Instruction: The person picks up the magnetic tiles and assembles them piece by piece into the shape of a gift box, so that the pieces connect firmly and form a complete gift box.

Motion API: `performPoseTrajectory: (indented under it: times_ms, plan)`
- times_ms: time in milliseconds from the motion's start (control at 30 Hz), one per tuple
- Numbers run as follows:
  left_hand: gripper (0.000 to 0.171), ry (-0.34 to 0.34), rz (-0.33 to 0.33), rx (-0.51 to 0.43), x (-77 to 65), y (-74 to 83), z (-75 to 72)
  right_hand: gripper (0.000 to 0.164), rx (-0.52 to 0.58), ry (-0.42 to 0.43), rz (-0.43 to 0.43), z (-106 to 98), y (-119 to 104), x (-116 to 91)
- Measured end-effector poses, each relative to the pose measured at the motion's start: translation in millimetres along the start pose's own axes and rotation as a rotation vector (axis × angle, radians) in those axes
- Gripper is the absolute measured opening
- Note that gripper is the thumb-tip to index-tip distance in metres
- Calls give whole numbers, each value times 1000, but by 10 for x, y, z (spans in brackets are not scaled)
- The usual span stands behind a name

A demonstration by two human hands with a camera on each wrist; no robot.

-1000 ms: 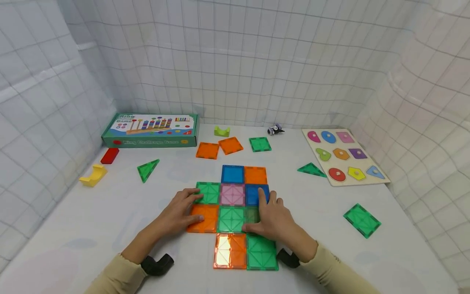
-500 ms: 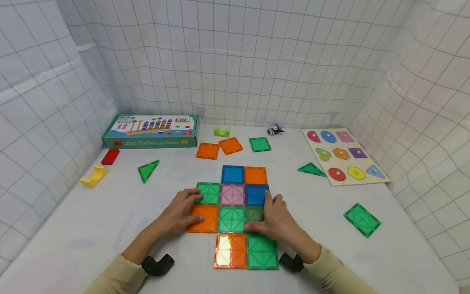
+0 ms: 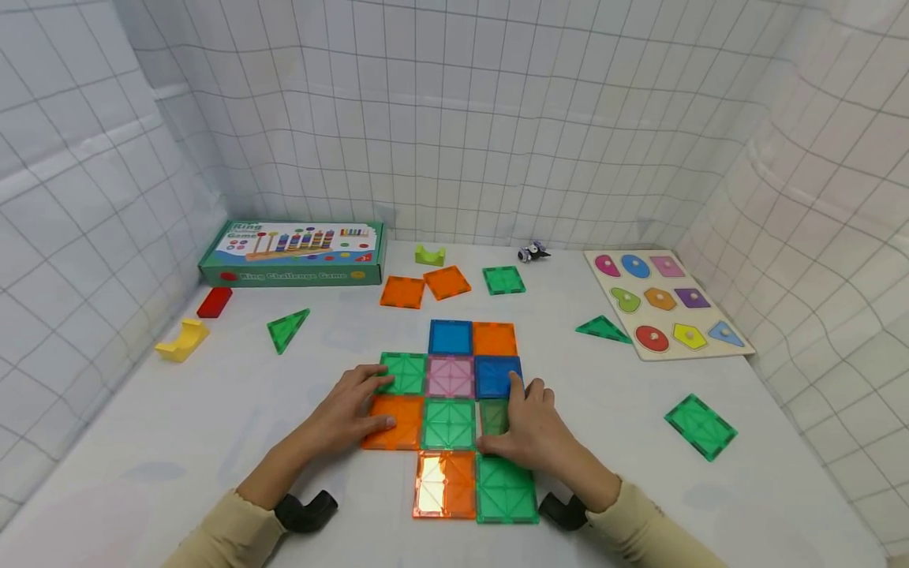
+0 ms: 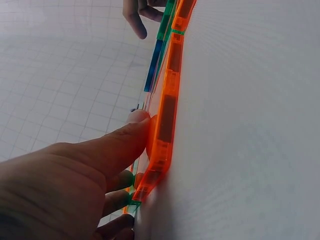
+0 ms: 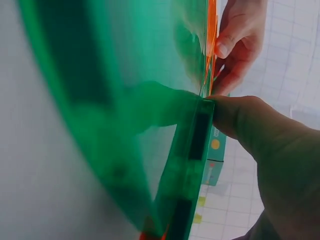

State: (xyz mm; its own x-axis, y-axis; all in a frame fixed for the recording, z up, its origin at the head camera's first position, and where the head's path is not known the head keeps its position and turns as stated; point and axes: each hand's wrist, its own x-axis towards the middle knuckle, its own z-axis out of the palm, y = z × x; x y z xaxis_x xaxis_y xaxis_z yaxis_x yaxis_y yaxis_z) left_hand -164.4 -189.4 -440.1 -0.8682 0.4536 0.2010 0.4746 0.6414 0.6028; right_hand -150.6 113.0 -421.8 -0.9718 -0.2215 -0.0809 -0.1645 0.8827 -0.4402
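Note:
In the head view, square magnetic tiles lie edge to edge in a flat patchwork. My left hand [image 3: 344,414] rests on its left side, fingers on a green tile [image 3: 408,375] and thumb on an orange tile [image 3: 405,410]. With thumb and fingers bent, my right hand [image 3: 533,430] holds a darker green tile [image 3: 491,418] by its edges, hiding its right part. A narrow gap parts that tile from the middle green tile [image 3: 447,424]. Around it lie a blue tile [image 3: 495,377] behind and a large green tile [image 3: 506,491] in front.
Loose orange tiles [image 3: 402,292], a green square [image 3: 503,280] and green triangles [image 3: 287,330] lie behind and beside the patchwork. A game box [image 3: 291,252] stands back left, a wooden shape puzzle [image 3: 667,304] at right. Another green tile [image 3: 701,426] lies at far right.
My right hand has shifted slightly right. The darker green tile has slid right with it, opening a gap beside the middle green tile. My left hand stays in place.

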Motion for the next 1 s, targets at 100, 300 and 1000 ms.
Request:
performPoseTrajectory:
  times_ms: [100, 300, 1000]
  plan:
    - [57, 0, -4, 0, -6, 0, -1, 109, 24, 8, -21, -11, 49, -7]
    - [57, -2, -5, -2, -5, -2, -6, 97, 90, 75, -68, -51, 123, -2]
    - [56, -5, -2, -6, 0, -5, -11, 93, 148, 51, 113, -489, 1019, 32]
